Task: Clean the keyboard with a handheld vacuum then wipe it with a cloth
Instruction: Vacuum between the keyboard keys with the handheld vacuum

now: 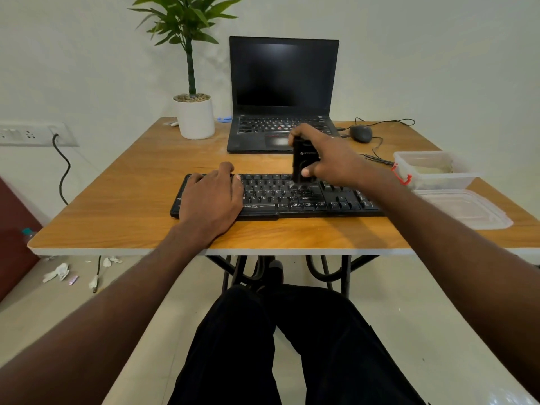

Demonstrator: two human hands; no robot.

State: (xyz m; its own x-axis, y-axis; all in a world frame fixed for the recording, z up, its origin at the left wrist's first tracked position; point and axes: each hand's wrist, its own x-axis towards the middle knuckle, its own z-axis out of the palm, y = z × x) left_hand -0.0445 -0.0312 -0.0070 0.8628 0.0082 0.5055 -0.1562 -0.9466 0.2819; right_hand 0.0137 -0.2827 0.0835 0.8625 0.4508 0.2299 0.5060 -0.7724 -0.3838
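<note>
Black vacuum [304, 163] gripped right; left flat on keyboard [292, 197].

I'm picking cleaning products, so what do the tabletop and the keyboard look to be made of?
Tabletop: looks like wood-grain laminate over board, judging by the streaked orange-brown surface, soft sheen and pale white edge band; solid wood can't be ruled out.
Keyboard: seems to be matte black moulded plastic, with separate keycaps carrying white printed legends and little glare.
</note>
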